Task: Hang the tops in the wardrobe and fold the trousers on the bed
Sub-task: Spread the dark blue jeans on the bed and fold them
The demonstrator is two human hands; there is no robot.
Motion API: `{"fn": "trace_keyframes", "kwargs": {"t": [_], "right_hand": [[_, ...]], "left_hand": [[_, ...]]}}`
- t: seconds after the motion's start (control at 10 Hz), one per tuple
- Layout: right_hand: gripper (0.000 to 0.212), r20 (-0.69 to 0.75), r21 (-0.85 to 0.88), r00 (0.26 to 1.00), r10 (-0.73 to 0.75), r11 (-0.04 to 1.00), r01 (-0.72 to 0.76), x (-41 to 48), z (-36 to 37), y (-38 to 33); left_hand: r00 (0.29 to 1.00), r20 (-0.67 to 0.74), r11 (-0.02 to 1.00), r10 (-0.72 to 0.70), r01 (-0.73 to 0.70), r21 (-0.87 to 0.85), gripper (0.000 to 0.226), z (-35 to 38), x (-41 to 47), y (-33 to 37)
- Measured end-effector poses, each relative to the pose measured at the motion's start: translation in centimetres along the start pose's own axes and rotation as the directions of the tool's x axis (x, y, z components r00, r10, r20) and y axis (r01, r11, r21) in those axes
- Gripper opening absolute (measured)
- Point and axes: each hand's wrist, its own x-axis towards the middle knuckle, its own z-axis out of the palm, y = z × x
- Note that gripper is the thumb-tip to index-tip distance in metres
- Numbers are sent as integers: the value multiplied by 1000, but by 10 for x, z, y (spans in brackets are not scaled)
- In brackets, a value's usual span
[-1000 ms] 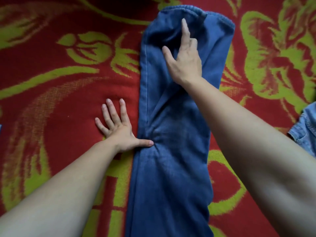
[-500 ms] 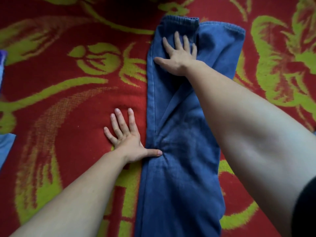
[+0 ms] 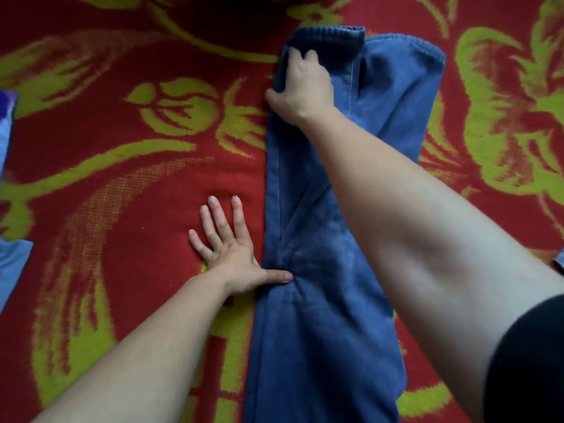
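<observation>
In the head view, blue trousers (image 3: 320, 285) were laid lengthwise on the red and green bedcover (image 3: 128, 193), legs doubled together. The right hand (image 3: 302, 90) was closed on the far left edge near the waistband, fingers curled into the cloth. The left hand (image 3: 235, 254) was pressed flat, fingers spread, thumb pinning the near left edge. If that thumb were released during a fold, the layers could be dragged askew.

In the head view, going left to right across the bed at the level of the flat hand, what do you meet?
Light blue garment → left hand → blue trousers → right forearm.
</observation>
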Motion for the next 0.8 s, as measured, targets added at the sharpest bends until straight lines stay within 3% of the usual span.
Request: {"fn": "trace_keyframes", "kwargs": {"t": [0.1, 0.2, 0.3, 0.4, 0.5, 0.6, 0.7, 0.8], "right_hand": [[40, -338, 293, 935, 105, 956, -1, -4, 4, 7], [48, -181, 343, 980, -85, 928, 144, -14, 4, 3], [53, 119, 26, 956, -268, 963, 267, -15, -2, 10], [54, -200, -183, 965, -168, 974, 131, -9, -17, 28], [64, -496, -198, 858, 132, 945, -260, -16, -33, 55], [56, -299, -110, 843, 447, 862, -495, -19, -42, 87], [38, -261, 57, 845, 466, 882, -468, -19, -52, 98], [36, -460, 199, 843, 279, 958, -208, -15, -57, 73]], "left_hand": [[1000, -16, 1000, 0, 0, 7, 172, 1, 3, -2], [1000, -29, 1000, -6, 7, 17, 171, 2, 5, -6], [999, -39, 1000, -10, 10, 11, 172, 4, 5, -7], [999, -47, 1000, -2, 2, 7, 172, 4, 7, -7], [999, -51, 1000, 5, -5, 5, 172, 5, 7, -7], [999, -45, 1000, 13, -12, 2, 171, 6, 5, -8], [999, -43, 1000, 20, -20, -2, 171, 6, 4, -7], [999, -40, 1000, 19, -19, -5, 172, 6, 5, -7]]}}
